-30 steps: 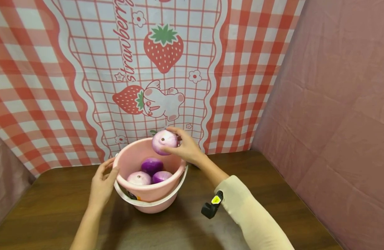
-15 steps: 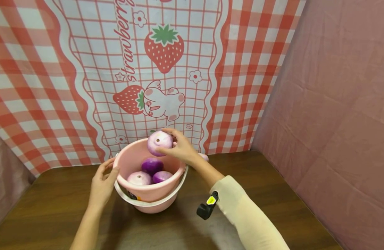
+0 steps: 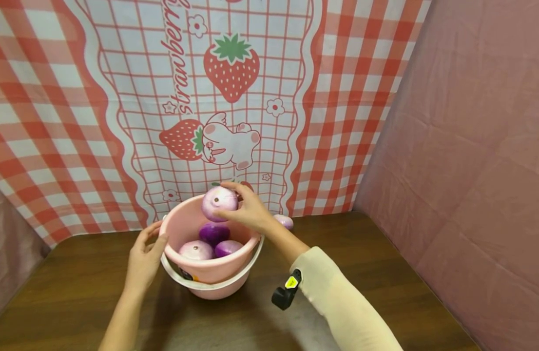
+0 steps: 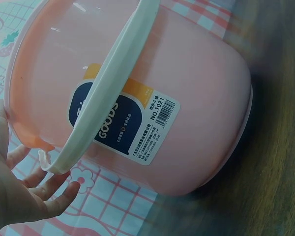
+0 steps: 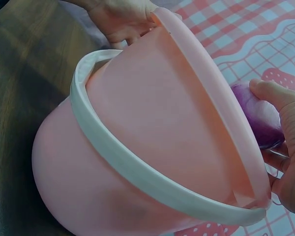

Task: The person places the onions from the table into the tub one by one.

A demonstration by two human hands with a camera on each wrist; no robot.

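Note:
A pink bucket [image 3: 210,274] stands on the table with its white handle [image 4: 108,88] hanging down at the front. My left hand [image 3: 142,258] grips its rim on the left side, thumb at the edge and fingers along the outside. Over the bucket's mouth, my right hand [image 3: 251,210] holds a pale purple onion [image 3: 216,204] between thumb and fingers. Inside the bucket lie a whitish onion [image 3: 196,250], a dark purple onion [image 3: 214,234] and a lighter purple onion [image 3: 228,247]. The right wrist view shows the held onion [image 5: 260,118] beyond the rim.
Another pale onion [image 3: 285,222] lies on the brown wooden table [image 3: 348,258], partly behind my right forearm. A strawberry-print checked cloth [image 3: 339,122] hangs behind the bucket. Plain pink cloth [image 3: 471,146] hangs along the right side.
My right hand has moved left and slightly down with the onion, further over the bucket. The pale onion on the table has come into sight behind my forearm. My left hand has stayed put.

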